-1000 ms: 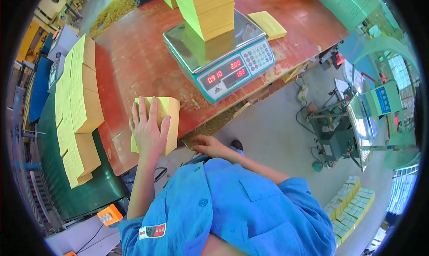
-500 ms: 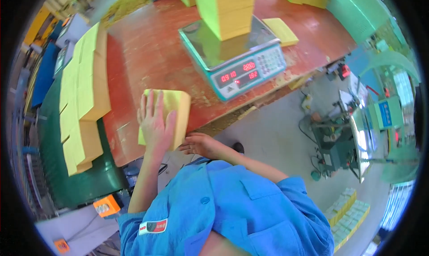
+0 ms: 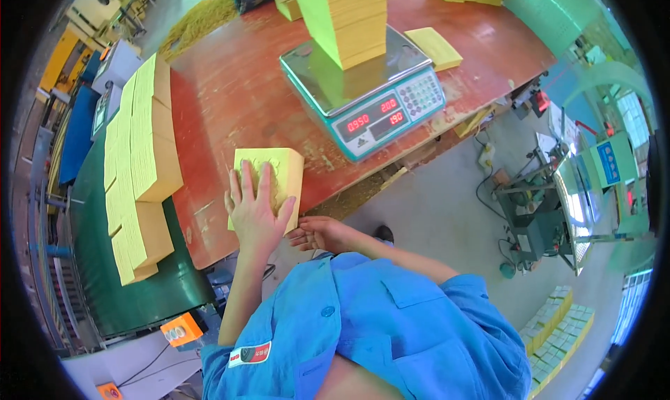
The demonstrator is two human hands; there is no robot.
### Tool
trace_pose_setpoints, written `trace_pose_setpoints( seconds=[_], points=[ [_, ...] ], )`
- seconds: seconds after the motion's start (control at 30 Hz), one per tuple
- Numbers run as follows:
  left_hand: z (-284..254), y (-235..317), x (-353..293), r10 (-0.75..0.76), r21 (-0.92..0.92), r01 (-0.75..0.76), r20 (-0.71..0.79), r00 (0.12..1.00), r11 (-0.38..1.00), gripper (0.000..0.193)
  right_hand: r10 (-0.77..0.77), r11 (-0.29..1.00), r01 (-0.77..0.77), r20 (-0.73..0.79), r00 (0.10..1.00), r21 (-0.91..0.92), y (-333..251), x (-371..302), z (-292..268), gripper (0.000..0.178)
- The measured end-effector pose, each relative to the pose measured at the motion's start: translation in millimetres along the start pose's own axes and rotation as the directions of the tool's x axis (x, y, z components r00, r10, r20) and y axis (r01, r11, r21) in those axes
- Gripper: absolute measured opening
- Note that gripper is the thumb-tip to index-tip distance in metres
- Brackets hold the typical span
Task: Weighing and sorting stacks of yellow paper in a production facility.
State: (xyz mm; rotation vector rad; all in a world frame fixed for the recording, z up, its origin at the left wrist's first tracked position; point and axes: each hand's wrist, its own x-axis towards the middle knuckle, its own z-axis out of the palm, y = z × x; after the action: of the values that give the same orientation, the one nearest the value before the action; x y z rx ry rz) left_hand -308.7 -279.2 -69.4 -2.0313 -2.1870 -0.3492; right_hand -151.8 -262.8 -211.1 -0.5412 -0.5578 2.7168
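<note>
On near table edge, yellow paper stack (image 3: 272,180) lying flat, now drawn closer to me than a second ago. My left hand (image 3: 255,208) pressing down on top, fingers spread, palm flat, not clasping. My right hand (image 3: 322,234) cupping stack's near edge from below table rim, loosely curled. Stack looks squared up, ready for lifting. Beyond, weighing scale (image 3: 370,93) carrying tall pile; more yellow stacks (image 3: 143,163) lining left.

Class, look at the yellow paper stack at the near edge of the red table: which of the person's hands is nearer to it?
Left. The left hand lies flat on top of the yellow paper stack; the right hand sits just off the table edge, beside the stack's near corner.
</note>
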Motion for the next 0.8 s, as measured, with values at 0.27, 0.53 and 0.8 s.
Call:
trace_pose_setpoints(
  seconds=[0.27, 0.53, 0.8],
  points=[
    [3.3, -0.7, -0.8, 0.033, -0.023, -0.034, -0.035, 0.999, 0.999, 0.075, 0.045, 0.998, -0.049, -0.112, 0.993, -0.031, 7.4, -4.8, -15.7, 0.038],
    [-2.1, 1.2, -2.5, -0.007, -0.063, 0.004, -0.045, 0.999, 0.998, 0.072, 0.013, 1.000, -0.014, -0.259, 0.966, -0.005, 3.2, -30.4, -24.6, 0.026],
    [-8.4, 4.0, -5.4, -0.030, -0.065, 0.027, -0.046, 0.999, 0.998, 0.074, 0.066, 0.998, -0.068, -0.289, 0.955, 0.001, 2.5, -30.8, -33.9, 0.023]
  ],
)
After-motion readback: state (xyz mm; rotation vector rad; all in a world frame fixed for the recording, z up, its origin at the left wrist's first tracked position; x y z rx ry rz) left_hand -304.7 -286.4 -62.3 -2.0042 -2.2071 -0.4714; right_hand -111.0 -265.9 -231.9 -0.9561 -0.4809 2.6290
